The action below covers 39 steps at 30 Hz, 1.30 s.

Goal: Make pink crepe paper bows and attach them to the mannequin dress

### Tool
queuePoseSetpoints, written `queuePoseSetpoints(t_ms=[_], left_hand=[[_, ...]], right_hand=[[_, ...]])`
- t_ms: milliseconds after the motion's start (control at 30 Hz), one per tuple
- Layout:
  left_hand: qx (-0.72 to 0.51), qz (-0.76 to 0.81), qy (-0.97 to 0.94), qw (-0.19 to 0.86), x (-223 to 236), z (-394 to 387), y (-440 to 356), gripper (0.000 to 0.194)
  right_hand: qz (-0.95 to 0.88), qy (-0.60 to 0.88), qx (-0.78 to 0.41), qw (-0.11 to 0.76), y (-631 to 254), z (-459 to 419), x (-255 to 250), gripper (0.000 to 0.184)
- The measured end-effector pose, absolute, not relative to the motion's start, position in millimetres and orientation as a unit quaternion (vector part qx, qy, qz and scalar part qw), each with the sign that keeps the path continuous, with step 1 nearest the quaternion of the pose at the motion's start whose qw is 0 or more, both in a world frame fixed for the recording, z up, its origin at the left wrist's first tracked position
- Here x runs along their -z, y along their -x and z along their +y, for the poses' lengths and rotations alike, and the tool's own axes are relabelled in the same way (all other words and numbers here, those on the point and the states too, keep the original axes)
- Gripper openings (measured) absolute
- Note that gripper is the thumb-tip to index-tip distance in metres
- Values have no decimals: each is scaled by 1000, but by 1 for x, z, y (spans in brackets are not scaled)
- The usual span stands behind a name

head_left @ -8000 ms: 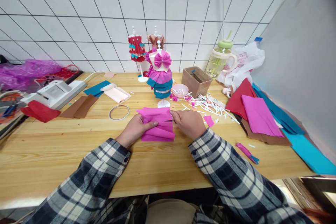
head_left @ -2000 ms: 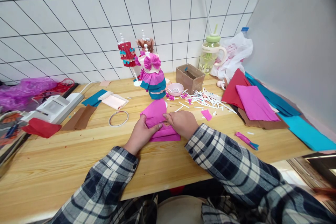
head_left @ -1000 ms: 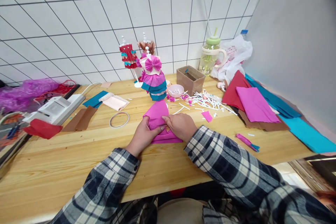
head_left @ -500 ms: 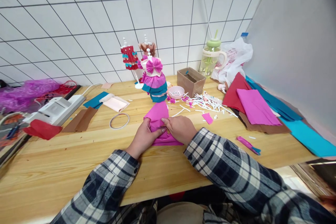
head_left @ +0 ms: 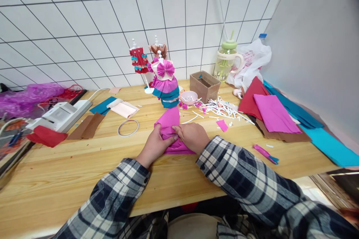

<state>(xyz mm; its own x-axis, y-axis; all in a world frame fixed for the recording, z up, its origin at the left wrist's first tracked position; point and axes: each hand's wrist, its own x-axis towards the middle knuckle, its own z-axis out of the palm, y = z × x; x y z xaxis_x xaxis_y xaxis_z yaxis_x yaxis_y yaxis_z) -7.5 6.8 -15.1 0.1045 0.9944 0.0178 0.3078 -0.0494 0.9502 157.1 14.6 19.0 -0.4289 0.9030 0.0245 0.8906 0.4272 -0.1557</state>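
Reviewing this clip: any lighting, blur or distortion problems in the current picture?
Head view: light looks fairly even, with soft shadows; wide-angle distortion slants the wall tiles at left; the top right corner darkens; the pink paper between left hand and right hand reads clearly, but a dark object by the right fingertips is too small to identify.
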Motion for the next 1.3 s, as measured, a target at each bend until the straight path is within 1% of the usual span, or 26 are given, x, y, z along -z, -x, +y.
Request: queuePoseSetpoints(t_ms=[200,333,400,533,700,900,1100,1300], left_hand=[[-391,562,-613,393,7,4,9,45],[-416,547,-577,442,2,2,8,32],[-431,526,-559,474,1,2,7,30],[-455,473,-534,533,1,4,5,39],[-462,464,-533,535,3,5,4,51],[-464,429,-533,563,1,3,-1,58],[-455,427,-541,564,6,4,0,68],[-454,419,-533,578,8,4,1,65]], right_hand=[[-837,541,-60,63,-159,16,-20,58],[-829,552,-52,74,-162,17,-19,60],[-830,550,-55,78,-162,17,-19,60],[-829,551,-64,75,-163,18,-17,62],[-830,550,-63,69,-162,18,-16,63],[-836,539,-75,67,-162,16,-21,61],[-850,516,-82,67,-163,15,-24,59],[-839,535,-80,57,-161,16,-24,60]])
